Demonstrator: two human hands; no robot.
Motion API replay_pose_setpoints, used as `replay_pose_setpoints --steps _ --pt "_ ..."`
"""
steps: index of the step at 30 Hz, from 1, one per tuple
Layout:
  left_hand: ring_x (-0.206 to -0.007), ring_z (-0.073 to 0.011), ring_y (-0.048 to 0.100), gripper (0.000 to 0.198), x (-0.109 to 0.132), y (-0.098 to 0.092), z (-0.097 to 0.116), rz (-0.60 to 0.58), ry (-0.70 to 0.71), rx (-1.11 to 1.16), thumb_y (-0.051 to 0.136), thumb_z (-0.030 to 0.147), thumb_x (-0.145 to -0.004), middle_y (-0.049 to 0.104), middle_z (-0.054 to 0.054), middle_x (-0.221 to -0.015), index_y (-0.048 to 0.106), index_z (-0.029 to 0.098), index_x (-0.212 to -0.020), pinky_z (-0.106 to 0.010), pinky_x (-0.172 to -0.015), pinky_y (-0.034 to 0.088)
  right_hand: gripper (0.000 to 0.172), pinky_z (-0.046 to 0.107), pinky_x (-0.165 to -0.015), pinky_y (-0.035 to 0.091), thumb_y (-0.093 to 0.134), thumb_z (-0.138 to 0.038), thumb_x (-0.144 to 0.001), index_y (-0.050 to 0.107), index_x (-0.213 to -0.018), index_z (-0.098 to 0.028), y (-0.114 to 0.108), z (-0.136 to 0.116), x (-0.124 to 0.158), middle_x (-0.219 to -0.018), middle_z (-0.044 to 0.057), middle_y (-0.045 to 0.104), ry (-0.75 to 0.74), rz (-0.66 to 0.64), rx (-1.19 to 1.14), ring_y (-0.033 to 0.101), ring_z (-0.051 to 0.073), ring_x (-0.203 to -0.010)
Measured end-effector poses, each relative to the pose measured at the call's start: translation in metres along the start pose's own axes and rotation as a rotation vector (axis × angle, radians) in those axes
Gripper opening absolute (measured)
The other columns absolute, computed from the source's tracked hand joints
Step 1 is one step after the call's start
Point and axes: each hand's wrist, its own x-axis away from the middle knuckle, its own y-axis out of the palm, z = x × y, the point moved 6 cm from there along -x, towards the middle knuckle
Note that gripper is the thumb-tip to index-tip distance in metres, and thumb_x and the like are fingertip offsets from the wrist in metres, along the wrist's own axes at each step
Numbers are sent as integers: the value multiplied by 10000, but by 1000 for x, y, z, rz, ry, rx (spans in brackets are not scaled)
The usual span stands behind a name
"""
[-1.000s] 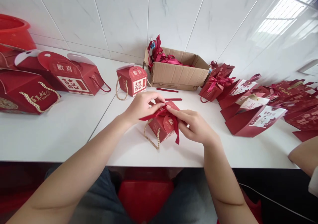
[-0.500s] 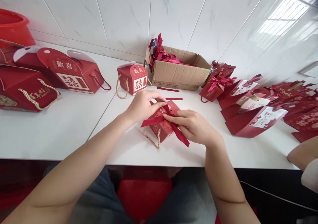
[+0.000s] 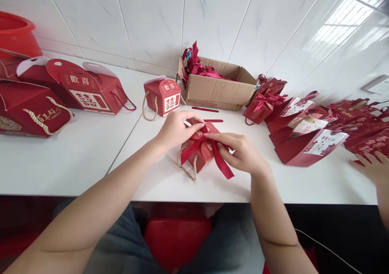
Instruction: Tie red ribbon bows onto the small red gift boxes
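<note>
A small red gift box (image 3: pixel 199 160) with twisted rope handles stands on the white table in front of me. A dark red ribbon (image 3: pixel 223 164) lies across its top, its tails hanging over the near side. At the far left of the box top, my left hand (image 3: pixel 179 130) pinches the ribbon between thumb and fingers. From the right, my right hand (image 3: pixel 240 150) grips the ribbon near its knot, the index finger stretched over the lid. The knot is partly hidden behind my fingers.
Behind stand another red gift box (image 3: pixel 164 96) and a cardboard carton (image 3: pixel 221 90) of ribbons. Two red strips lie before the carton. Larger red boxes (image 3: pixel 91 88) are at left, finished-looking red bags (image 3: pixel 306 140) at right. Another person's hand (image 3: pixel 372 168) touches the right side.
My right index finger has moved up toward the knot, and the left ribbon tail has dropped lower over the box. Another person's hand has reached in at the right.
</note>
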Motion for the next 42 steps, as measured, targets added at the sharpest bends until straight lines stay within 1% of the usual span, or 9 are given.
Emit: replay_pose_setpoints --steps 3,5,13,19,24,27,30,36,42 --pt "-736 -159 685 125 1 -1 2 4 -4 17 643 249 -807 747 -53 -848 729 160 -824 -243 -602 557 400 226 -586 457 477 -101 -868 565 -1250 -183 -4 6 2 -798 6 689 84 101 -19 515 90 -575" --pt "-758 -169 690 119 1 -2 3 12 0 21 644 243 -803 746 -55 -847 728 161 -818 -244 -602 557 366 225 -582 460 478 -95 -863 604 -1198 -167 -3 5 2 -799 18 698 66 106 1 526 88 -572" --pt "-724 -167 687 129 1 -2 3 28 58 -38 662 263 -792 748 -45 -798 734 156 -789 -247 -610 553 396 300 -657 512 406 -109 -906 626 -1233 -145 1 1 1 -986 110 710 -27 -22 50 639 164 -763" --pt "-713 -156 674 122 1 -2 2 61 60 -51 641 240 -789 737 -35 -777 725 152 -783 -249 -634 543 409 304 -636 493 394 -105 -910 602 -1261 -129 1 -2 1 -900 100 697 -64 -93 77 602 166 -717" --pt "-767 -166 663 159 -1 -1 -1 -103 29 -2 623 288 -813 709 -46 -833 697 154 -855 -258 -642 529 413 254 -625 489 439 -111 -918 546 -1305 -210 -4 5 4 -988 56 706 30 55 -70 599 120 -711" --pt "-959 -199 649 218 -1 -3 3 -171 41 31 624 247 -797 686 -66 -1024 687 175 -993 -293 -762 544 370 240 -626 489 479 -111 -909 566 -1252 -218 -11 12 5 -958 30 693 102 191 -69 573 98 -675" --pt "-1114 -221 594 220 0 -2 10 -178 53 84 592 207 -812 658 -67 -1120 702 197 -1001 -340 -890 522 292 253 -651 494 520 -114 -892 611 -1153 -210 -17 12 4 -894 22 660 93 275 -6 564 106 -695" --pt "-1001 -219 632 209 1 11 14 -158 27 98 646 371 -842 681 -69 -1047 754 193 -852 -389 -929 500 217 264 -631 490 543 -124 -888 641 -1057 -218 -20 12 2 -882 26 647 62 324 10 589 128 -756" --pt "-1005 -238 620 137 5 15 18 -134 59 -1 717 334 -765 671 -69 -1032 738 199 -774 -429 -947 477 202 269 -614 490 549 -121 -873 629 -1025 -227 -20 12 2 -869 15 650 53 414 -7 587 121 -714"
